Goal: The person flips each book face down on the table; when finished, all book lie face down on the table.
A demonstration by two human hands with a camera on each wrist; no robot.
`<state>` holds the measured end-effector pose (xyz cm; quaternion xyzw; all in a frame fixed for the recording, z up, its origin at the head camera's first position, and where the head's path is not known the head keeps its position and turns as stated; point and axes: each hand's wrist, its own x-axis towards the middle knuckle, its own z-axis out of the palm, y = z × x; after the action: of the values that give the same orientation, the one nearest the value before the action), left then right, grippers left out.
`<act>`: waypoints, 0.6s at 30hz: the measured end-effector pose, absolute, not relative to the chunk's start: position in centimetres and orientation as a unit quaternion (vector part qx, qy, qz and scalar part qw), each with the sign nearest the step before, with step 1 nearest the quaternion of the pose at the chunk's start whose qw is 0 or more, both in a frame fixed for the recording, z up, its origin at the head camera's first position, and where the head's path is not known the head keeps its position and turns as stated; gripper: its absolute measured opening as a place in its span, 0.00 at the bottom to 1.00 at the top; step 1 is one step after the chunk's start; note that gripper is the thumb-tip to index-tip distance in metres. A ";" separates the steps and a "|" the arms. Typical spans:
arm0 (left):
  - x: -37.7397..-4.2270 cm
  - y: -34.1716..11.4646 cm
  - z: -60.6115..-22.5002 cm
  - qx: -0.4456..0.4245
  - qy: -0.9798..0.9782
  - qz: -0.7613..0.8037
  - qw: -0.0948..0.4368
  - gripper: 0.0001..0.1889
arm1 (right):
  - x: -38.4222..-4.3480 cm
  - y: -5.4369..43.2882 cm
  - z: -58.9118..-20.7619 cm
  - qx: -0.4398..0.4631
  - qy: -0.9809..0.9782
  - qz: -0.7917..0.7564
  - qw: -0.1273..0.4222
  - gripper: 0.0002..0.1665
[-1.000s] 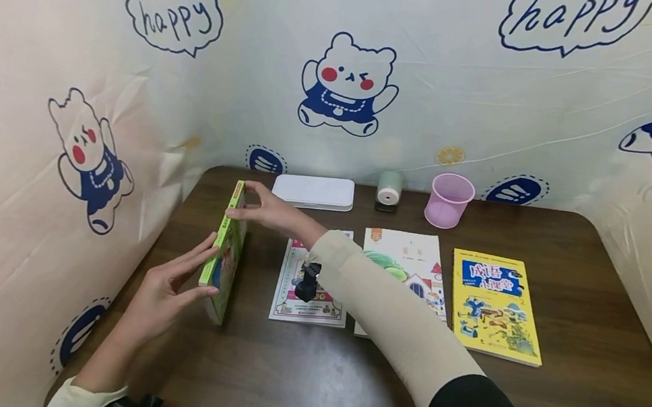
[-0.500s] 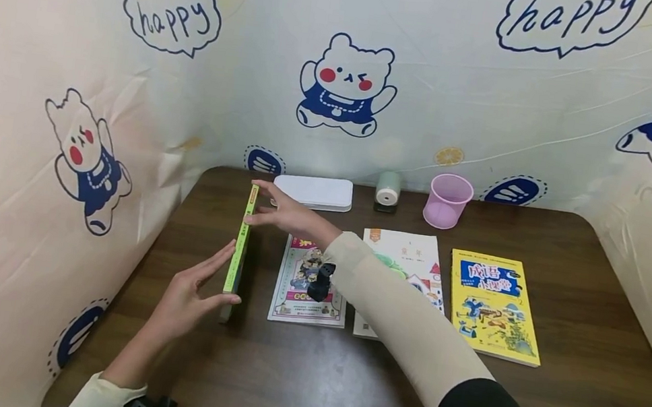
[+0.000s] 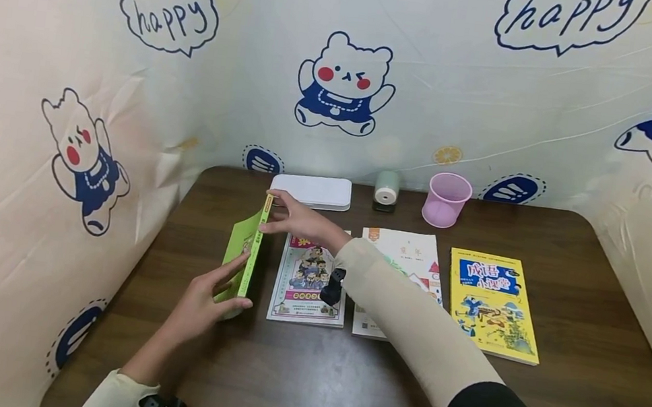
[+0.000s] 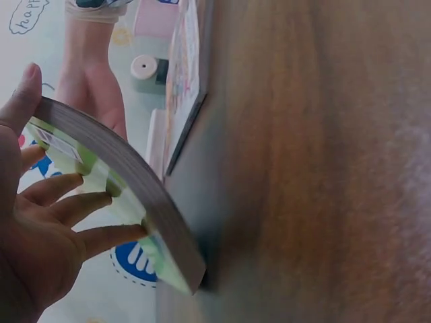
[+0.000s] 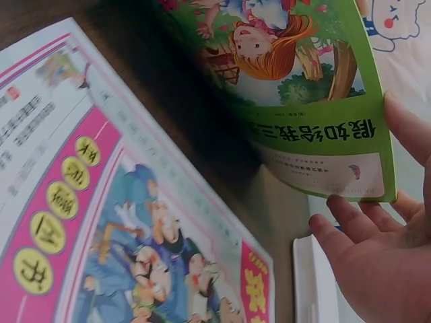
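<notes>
A green picture-covered book [image 3: 241, 239] stands tilted on edge at the left of the table, spine upward. My left hand [image 3: 206, 297] holds its near end, thumb on one side and fingers spread over the cover. At the far end my right hand [image 3: 304, 221] pinches the book between thumb and fingers. In the left wrist view, the book's page block [image 4: 145, 176] bows in a curve, its lower end at the tabletop. The right wrist view shows the front cover [image 5: 316, 81] with a painted girl, beside the pink-and-white book [image 5: 168, 249] lying flat.
Right of the green book, a pink-and-white book [image 3: 311, 276], a white book [image 3: 407, 240] and a yellow book [image 3: 496, 306] lie in a row. Behind them stand a white case [image 3: 312, 190], a pale green pencil-sharpener-like object [image 3: 387, 187] and a pink cup [image 3: 446, 201].
Both hands have carried the green book rightward, closer to the pink-and-white book. The book's tilt has changed, so its left-facing cover now shows in the head view.
</notes>
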<state>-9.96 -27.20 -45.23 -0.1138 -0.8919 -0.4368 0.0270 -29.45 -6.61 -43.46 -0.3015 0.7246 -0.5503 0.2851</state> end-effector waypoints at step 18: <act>-10.4 -27.1 -47.5 -0.129 -0.933 -0.335 0.006 0.44 | -29.8 -6.7 -46.8 -0.321 0.826 -0.411 0.214 0.60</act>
<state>-10.35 -27.11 -47.47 -0.1290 -0.9333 -0.3351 0.0063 -29.79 -6.69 -46.78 -0.3212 0.8261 -0.4107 0.2140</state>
